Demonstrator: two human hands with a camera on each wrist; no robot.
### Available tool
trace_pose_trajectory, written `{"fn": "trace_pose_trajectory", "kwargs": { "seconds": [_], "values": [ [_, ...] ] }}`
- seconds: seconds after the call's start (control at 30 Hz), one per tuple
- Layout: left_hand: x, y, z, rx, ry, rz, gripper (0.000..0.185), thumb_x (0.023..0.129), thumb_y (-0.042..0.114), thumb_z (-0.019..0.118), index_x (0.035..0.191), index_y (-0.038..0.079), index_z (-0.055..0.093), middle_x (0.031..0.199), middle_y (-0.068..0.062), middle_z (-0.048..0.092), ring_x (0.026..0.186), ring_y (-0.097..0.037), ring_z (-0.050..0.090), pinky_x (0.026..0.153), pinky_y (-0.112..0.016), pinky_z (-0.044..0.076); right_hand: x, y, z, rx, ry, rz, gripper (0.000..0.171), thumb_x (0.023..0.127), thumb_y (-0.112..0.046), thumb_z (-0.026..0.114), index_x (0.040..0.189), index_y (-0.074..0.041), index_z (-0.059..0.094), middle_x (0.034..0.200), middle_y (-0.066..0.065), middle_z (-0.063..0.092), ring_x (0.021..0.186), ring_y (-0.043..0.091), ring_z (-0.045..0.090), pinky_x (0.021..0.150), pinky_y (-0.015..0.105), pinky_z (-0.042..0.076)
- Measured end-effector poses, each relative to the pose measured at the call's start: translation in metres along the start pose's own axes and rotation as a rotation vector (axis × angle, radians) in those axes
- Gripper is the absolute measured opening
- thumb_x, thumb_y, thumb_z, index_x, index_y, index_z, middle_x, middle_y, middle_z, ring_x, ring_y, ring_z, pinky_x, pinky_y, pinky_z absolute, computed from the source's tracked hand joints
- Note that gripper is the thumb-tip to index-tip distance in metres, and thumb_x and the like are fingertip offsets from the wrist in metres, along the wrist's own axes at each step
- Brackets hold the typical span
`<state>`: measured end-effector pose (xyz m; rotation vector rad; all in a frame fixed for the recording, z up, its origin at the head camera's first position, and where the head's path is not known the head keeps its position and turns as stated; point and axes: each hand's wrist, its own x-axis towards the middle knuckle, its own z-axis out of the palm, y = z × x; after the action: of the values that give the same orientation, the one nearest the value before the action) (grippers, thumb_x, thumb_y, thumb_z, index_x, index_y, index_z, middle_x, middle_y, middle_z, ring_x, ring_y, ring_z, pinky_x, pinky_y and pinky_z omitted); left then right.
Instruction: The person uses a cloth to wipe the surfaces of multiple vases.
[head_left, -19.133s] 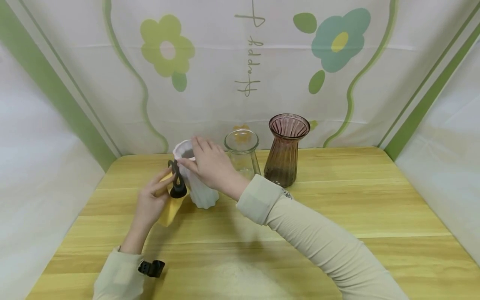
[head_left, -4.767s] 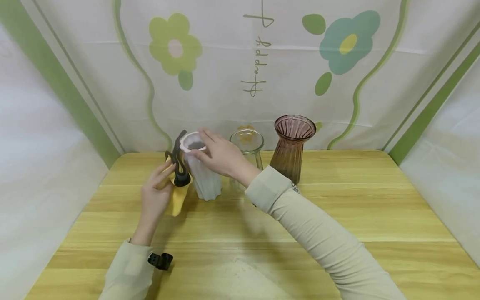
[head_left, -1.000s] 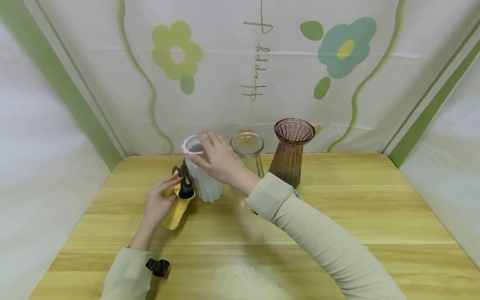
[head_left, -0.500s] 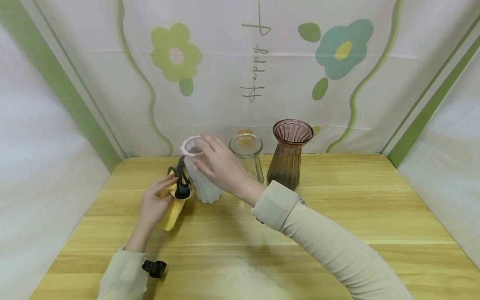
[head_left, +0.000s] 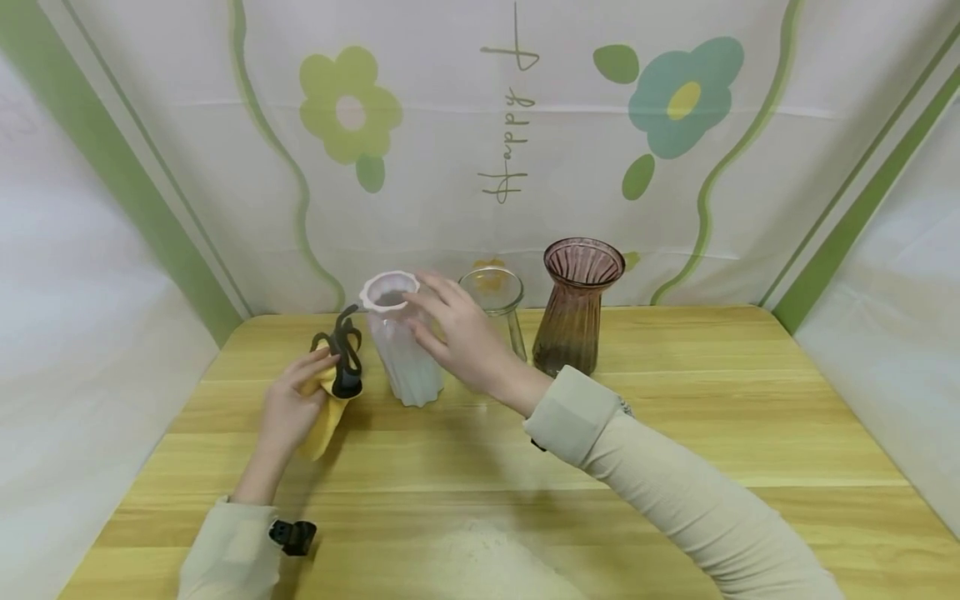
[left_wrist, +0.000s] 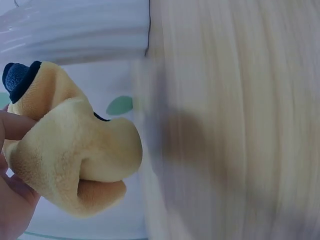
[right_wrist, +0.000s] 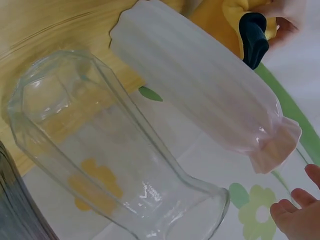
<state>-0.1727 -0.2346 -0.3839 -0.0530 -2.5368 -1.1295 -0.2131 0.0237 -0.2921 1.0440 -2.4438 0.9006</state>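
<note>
In the head view, my left hand (head_left: 288, 408) pinches a soft yellow plush thing (head_left: 324, 429) with black cord loops at its upper end, held left of the vases. The left wrist view shows its folded yellow fleece (left_wrist: 70, 145) and a dark-trimmed end. A white-and-pink ribbed vase (head_left: 405, 350) stands upright on the table. My right hand (head_left: 468, 337) is beside its rim with fingers loosely bent and nothing in them; the right wrist view has the fingertips (right_wrist: 292, 207) apart from the vase.
A clear glass vase (head_left: 512, 333) stands right of the white one, partly behind my right hand. Farther right is a purple-brown ribbed glass vase (head_left: 573, 325). The wooden table (head_left: 675, 500) ends at a white curtain (head_left: 450, 225) printed with flowers.
Over the last second my right hand has drawn back rightward from the white-and-pink vase's rim. My left hand has moved left with the yellow plush thing, away from the vase, which stays standing.
</note>
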Motion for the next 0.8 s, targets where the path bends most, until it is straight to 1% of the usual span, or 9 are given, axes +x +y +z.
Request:
{"fn": "trace_pose_trajectory", "kwargs": {
  "seconds": [0.17,0.27,0.3,0.37,0.43,0.5,0.67,0.7,0.8],
  "values": [
    [0.002,-0.006,-0.010,0.070,-0.023,-0.010,0.047,0.075,-0.018,0.052,0.118,-0.004,0.064,0.136,-0.023,0.053,0.131,-0.048,0.041,0.109,-0.063,0.032,-0.003,0.007,-0.004,0.001,0.024,0.017,0.035,0.096,-0.020,0.056,0.127,-0.006,0.059,0.147,0.014,0.044,0.140,0.031,0.038,0.119,0.043,0.029],
    [0.001,-0.010,-0.018,0.133,-0.028,-0.021,0.047,0.076,-0.018,0.051,0.119,-0.004,0.063,0.137,-0.024,0.052,0.130,-0.049,0.041,0.104,-0.064,0.036,-0.005,0.011,-0.005,-0.005,0.023,0.032,0.034,0.096,-0.021,0.055,0.127,-0.006,0.059,0.148,0.013,0.044,0.140,0.030,0.038,0.119,0.043,0.029],
    [0.001,-0.011,-0.020,0.165,-0.025,-0.017,0.048,0.075,-0.017,0.051,0.119,-0.003,0.064,0.136,-0.023,0.053,0.129,-0.049,0.042,0.099,-0.061,0.042,-0.006,0.013,-0.005,-0.007,0.024,0.037,0.034,0.097,-0.022,0.055,0.127,-0.007,0.059,0.148,0.013,0.044,0.140,0.030,0.038,0.119,0.043,0.030],
    [0.001,-0.014,-0.023,0.231,-0.024,-0.005,0.048,0.075,-0.016,0.051,0.119,-0.001,0.064,0.135,-0.022,0.054,0.125,-0.050,0.046,0.078,-0.049,0.053,-0.006,0.015,-0.005,-0.004,0.030,0.047,0.034,0.097,-0.021,0.055,0.127,-0.007,0.060,0.147,0.013,0.044,0.139,0.031,0.039,0.118,0.043,0.032],
    [0.000,-0.017,-0.024,0.284,-0.025,0.016,0.047,0.076,-0.015,0.050,0.118,0.000,0.065,0.133,-0.022,0.055,0.121,-0.051,0.048,0.057,-0.034,0.049,-0.006,0.017,-0.005,-0.003,0.038,0.055,0.033,0.096,-0.020,0.056,0.126,-0.007,0.060,0.147,0.014,0.044,0.139,0.031,0.039,0.117,0.044,0.033],
    [0.000,-0.020,-0.025,0.342,-0.027,0.047,0.045,0.077,-0.014,0.049,0.116,0.001,0.067,0.130,-0.022,0.057,0.117,-0.051,0.051,0.047,-0.023,0.035,-0.006,0.018,-0.005,-0.001,0.047,0.051,0.033,0.096,-0.019,0.056,0.126,-0.006,0.060,0.147,0.014,0.044,0.138,0.032,0.040,0.116,0.044,0.035],
    [0.000,-0.026,-0.025,0.438,-0.079,0.084,0.046,0.080,-0.013,0.046,0.118,0.002,0.066,0.131,-0.023,0.057,0.112,-0.051,0.055,0.045,-0.022,0.034,-0.005,0.019,-0.008,-0.002,0.067,0.032,0.032,0.096,-0.018,0.055,0.124,-0.004,0.061,0.147,0.016,0.044,0.137,0.034,0.041,0.116,0.044,0.033],
    [0.000,-0.027,-0.026,0.442,-0.109,0.074,0.048,0.080,-0.013,0.045,0.121,0.003,0.064,0.134,-0.023,0.054,0.105,-0.050,0.058,0.045,-0.023,0.034,-0.005,0.018,-0.009,0.000,0.071,0.030,0.032,0.096,-0.018,0.055,0.124,-0.004,0.061,0.147,0.016,0.044,0.137,0.034,0.041,0.117,0.045,0.032],
    [-0.001,-0.028,-0.026,0.437,-0.209,0.034,0.056,0.079,-0.014,0.047,0.132,0.002,0.054,0.140,-0.026,0.046,0.108,-0.053,0.055,0.048,-0.029,0.041,-0.004,0.018,-0.012,0.015,0.077,0.035,0.032,0.097,-0.019,0.053,0.124,-0.003,0.061,0.148,0.016,0.043,0.137,0.034,0.041,0.118,0.047,0.031]
  ]
}}
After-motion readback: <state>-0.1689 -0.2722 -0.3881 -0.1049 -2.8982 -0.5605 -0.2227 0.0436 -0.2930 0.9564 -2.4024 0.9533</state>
